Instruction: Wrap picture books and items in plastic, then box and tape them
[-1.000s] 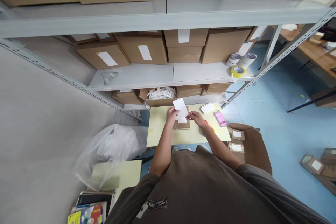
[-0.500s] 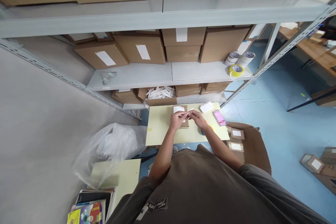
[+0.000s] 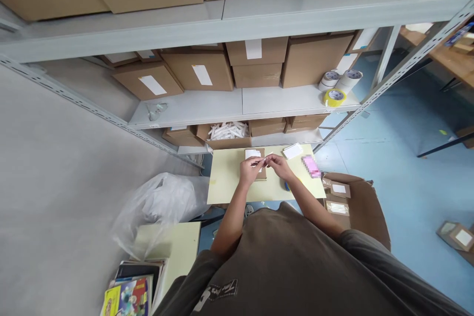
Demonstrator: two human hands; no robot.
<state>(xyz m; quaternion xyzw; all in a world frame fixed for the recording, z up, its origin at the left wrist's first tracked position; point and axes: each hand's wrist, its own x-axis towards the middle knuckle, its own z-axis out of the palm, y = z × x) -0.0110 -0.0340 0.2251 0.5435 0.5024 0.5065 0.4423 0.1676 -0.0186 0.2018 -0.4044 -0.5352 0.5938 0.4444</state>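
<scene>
My left hand (image 3: 250, 170) and my right hand (image 3: 279, 166) meet fingertip to fingertip above a pale yellow table (image 3: 226, 177). Both are closed in a pinch at the same spot. A tiny whitish bit shows between the fingertips, too small to name. Under my left hand lies a small cardboard box (image 3: 261, 176) with white slips (image 3: 252, 153) on top, partly covered by the fingers. Right of my right hand is a stack of white cards (image 3: 292, 151). A blue and yellow object (image 3: 287, 186) is half hidden below my right forearm.
A pink blurred item (image 3: 311, 166) lies at the table's right end. An open carton (image 3: 366, 207) holding small boxes stands beside it. Behind is a metal shelf (image 3: 207, 103) with cartons, tape rolls (image 3: 334, 98) and a box of white sticks (image 3: 228, 131). A plastic bag (image 3: 166, 197) sits left.
The view has shifted slightly. My hands stay pinched together over the small box, with barely any visible finger movement.
</scene>
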